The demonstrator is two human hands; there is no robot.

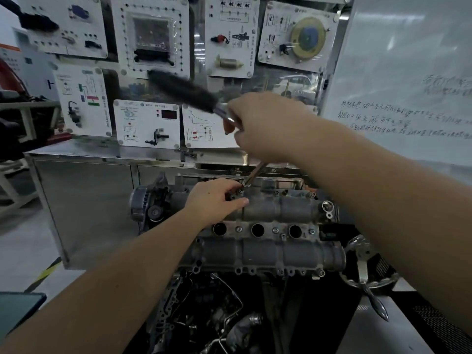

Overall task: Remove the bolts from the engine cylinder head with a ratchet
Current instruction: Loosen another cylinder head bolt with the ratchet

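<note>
The grey engine cylinder head (265,210) lies across the middle of the view, with three round holes along its centre. My right hand (263,123) grips the head end of a ratchet (186,90), whose black handle points up and left. A steel extension bar (255,172) runs down from that hand to a bolt (245,185) at the far edge of the cylinder head. My left hand (217,198) rests on the casting, its fingertips and thumb pinching the lower end of the bar at the bolt. Several other bolts (275,229) sit along the head.
Behind the engine stands a metal cabinet (84,200) carrying a board of white training panels (150,37). A whiteboard (403,80) with handwriting fills the right. A chrome crank handle (362,267) juts out at the engine's right end. Hoses and wiring (209,310) hang below.
</note>
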